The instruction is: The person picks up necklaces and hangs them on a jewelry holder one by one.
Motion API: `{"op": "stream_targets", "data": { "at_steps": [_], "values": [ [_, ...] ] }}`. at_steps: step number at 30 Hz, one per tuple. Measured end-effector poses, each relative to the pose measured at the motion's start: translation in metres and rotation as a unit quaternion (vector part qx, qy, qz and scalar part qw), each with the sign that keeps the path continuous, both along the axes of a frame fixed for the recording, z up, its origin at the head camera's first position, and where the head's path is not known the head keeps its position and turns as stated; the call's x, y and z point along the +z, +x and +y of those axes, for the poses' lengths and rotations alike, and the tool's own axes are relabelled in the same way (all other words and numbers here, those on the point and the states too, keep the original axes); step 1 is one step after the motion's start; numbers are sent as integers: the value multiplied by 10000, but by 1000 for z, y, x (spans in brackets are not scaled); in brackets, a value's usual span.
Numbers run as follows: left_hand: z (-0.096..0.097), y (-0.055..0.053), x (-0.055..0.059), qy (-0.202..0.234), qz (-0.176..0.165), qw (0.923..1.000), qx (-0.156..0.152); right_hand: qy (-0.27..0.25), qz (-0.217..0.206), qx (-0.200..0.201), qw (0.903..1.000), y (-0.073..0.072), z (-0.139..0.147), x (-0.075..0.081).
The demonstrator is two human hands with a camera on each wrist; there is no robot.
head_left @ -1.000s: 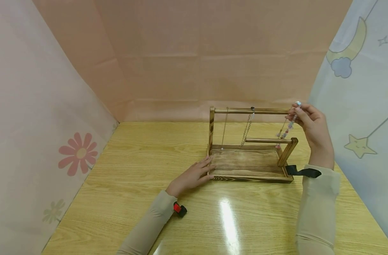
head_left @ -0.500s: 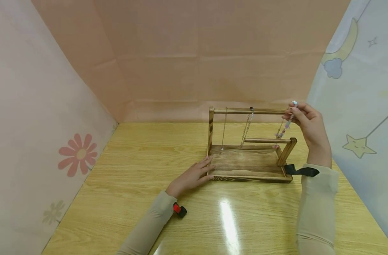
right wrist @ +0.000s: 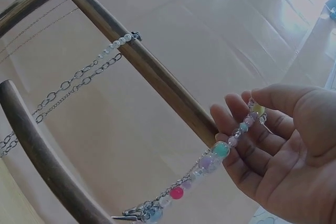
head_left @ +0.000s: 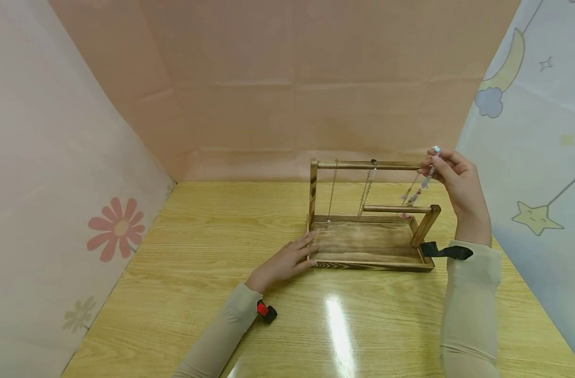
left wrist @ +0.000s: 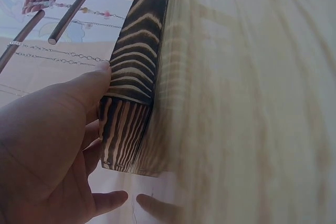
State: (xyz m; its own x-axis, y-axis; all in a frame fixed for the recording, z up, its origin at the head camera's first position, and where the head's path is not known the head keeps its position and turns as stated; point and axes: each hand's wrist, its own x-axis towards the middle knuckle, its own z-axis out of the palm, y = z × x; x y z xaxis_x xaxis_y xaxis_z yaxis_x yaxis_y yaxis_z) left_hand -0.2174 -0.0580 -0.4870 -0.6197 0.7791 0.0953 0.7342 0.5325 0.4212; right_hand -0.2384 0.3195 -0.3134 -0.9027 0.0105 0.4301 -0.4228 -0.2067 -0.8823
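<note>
My right hand (head_left: 459, 181) pinches a beaded necklace (right wrist: 220, 149) of pastel beads and silver chain near the free end of the upper rod. The necklace hangs down from the fingers, and its lower part passes behind the lower rod (head_left: 396, 209). A wooden jewelry stand (head_left: 372, 266) with a tray base carries both rods. On its upper rod (head_left: 396, 165) hang a thin fine-chain necklace (head_left: 333, 191) and a silver chain with pearls (right wrist: 110, 50). My left hand (head_left: 287, 260) rests with extended fingers against the tray's left end; in the left wrist view its thumb touches the dark-grained side.
The stand sits on a light wood-grain table (head_left: 211, 236). A plain peach cloth (head_left: 292, 94) rises behind it. Printed cloths with a flower (head_left: 119, 226) and a star (head_left: 536, 218) flank the left and right sides.
My right hand has shifted slightly left along the upper rod with the beaded necklace, whose lower end has swung left. The left hand and the stand stay in place.
</note>
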Motion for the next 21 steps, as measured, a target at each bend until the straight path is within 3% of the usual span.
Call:
{"op": "stream_targets", "data": {
  "at_steps": [21],
  "values": [
    [2,-1,-2,-5,-83,9999,96,215,165,96,9996,-6,-7,-2]
  ]
}}
